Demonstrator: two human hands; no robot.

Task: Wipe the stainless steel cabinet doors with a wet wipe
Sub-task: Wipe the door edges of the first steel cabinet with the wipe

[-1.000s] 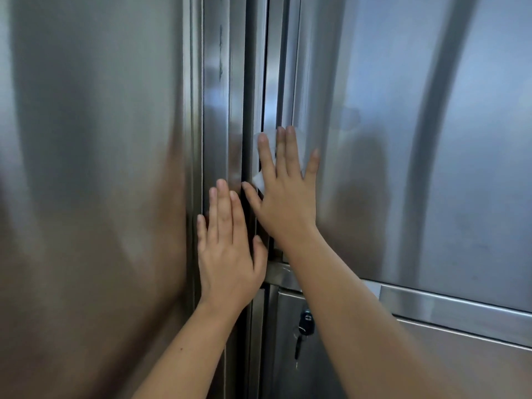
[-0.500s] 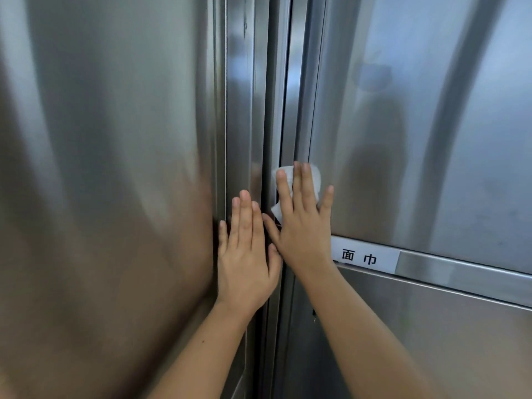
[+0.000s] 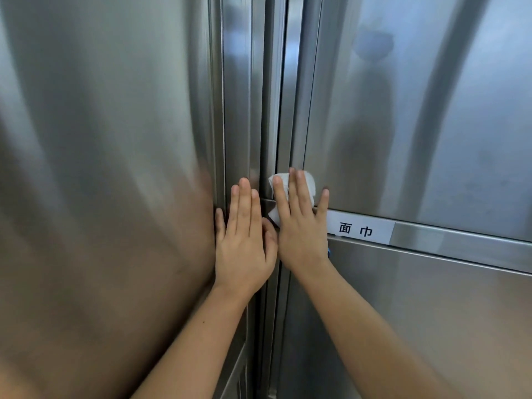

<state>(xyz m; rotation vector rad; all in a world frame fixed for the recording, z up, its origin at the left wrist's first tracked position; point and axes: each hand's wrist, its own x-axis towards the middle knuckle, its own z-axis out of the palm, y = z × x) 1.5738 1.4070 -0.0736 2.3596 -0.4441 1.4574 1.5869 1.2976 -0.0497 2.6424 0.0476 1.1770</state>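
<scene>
1. Left cabinet door point(image 3: 100, 168): broad steel panel, no hand on it.
2. Vertical frame strip point(image 3: 239, 110): runs top to bottom between the doors.
3. Left hand point(image 3: 244, 240): laid flat on the strip, fingers straight and pointing up, holding nothing. Its thumb touches the right hand's thumb.
4. Dark seam point(image 3: 269, 125): upright gap just right of the strip.
5. Wet wipe point(image 3: 311, 188): crumpled and white, at the right upper door's lower left corner. It shows above the fingertips and left of the index finger.
6. Right hand point(image 3: 299, 234): the nearer hand to the wipe. Fingers straight and slightly spread, pressing it flat, not pinching.
7. Paper label point(image 3: 359, 229): on the horizontal rail point(image 3: 460, 246), just beside the little finger. Its edge could likely catch.
8. Right upper door point(image 3: 417, 125): open steel above and rightward, so probably the freest stroke. The left hand blocks any leftward move.
9. Right lower door point(image 3: 431, 326): below the rail.
</scene>
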